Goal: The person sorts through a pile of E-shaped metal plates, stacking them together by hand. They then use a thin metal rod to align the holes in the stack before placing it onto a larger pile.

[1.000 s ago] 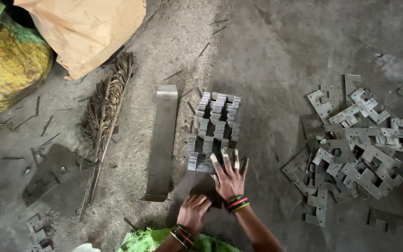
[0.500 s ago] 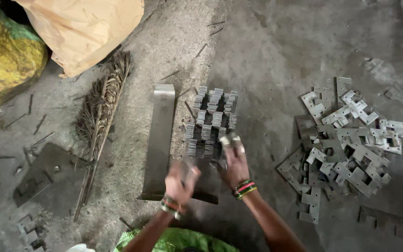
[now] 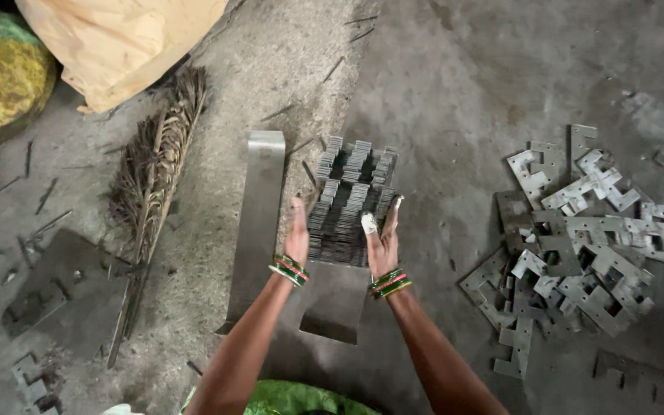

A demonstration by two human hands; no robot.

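On the grey concrete floor (image 3: 463,92), straight ahead of the person, stands a packed block of thin stamped metal plates (image 3: 350,201), set on edge in neat rows. The left hand (image 3: 297,234) presses flat against the block's left side and the right hand (image 3: 382,238), one finger wrapped in white, presses its right side; both palms are open, fingers straight, squeezing the stack between them rather than curling around anything. Judging by look, the plates are stiff, thin and sharp-edged, heavy together, and likely to slide or fan apart unless held from both sides low on the block. A long bent steel strip (image 3: 259,223) lies just left of it. A loose heap of notched plates (image 3: 578,238) lies well apart on the right, and a dry palm-leaf broom (image 3: 155,169) on the left.
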